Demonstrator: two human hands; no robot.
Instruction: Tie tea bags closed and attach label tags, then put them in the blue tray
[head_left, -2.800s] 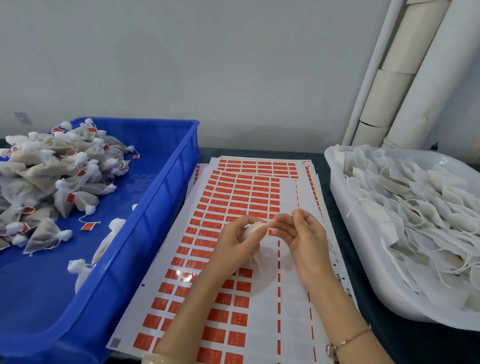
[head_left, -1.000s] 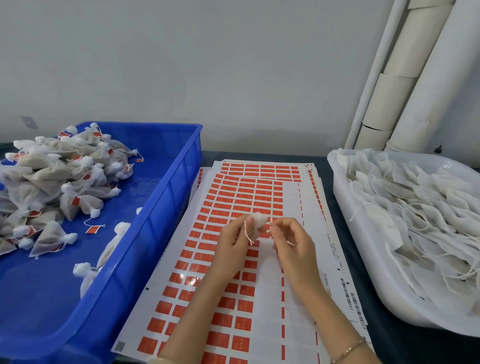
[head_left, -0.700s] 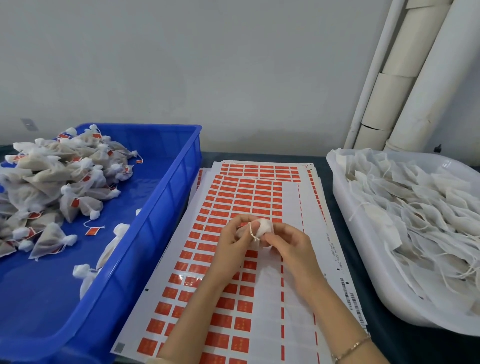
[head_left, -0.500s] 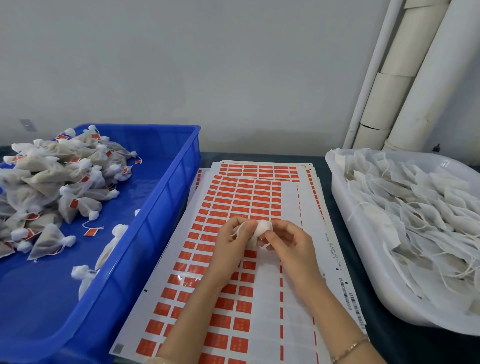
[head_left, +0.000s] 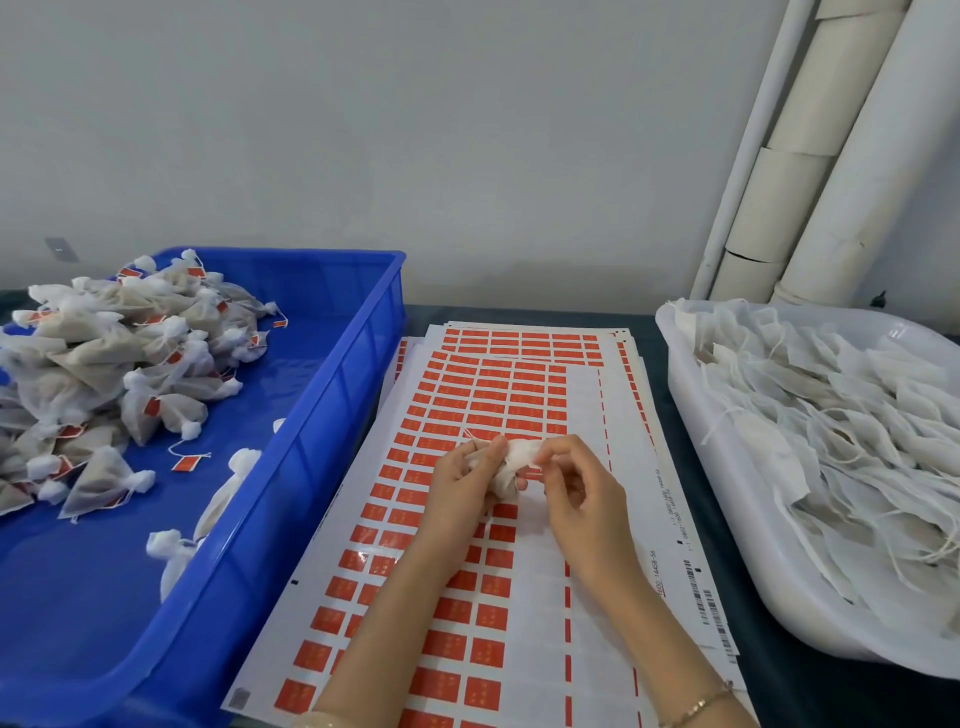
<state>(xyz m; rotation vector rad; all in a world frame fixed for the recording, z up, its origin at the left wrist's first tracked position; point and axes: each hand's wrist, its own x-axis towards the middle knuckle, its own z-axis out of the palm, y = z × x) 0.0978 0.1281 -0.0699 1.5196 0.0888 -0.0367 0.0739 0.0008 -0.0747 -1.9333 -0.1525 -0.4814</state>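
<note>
Head view: your tea bag (head_left: 514, 460) stretches crosswise above the label sheet (head_left: 467, 618), body sagging toward you. Your left hand (head_left: 462, 483) and right hand (head_left: 579, 486) each pinch one end, fingers curled.

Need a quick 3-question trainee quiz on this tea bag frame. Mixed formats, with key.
1. True or false: the left hand and the right hand both hold one small white mesh tea bag above the white sheet of red label stickers.
2. Where do the tied red-tagged tea bags lie? A) in the blue plastic tray B) on the sticker sheet C) on the dark tabletop
3. Fill in: the white plastic tub of flat untied tea bags stands to the ____ of the sticker sheet.
Key: 1 true; 2 A; 3 right.
</note>
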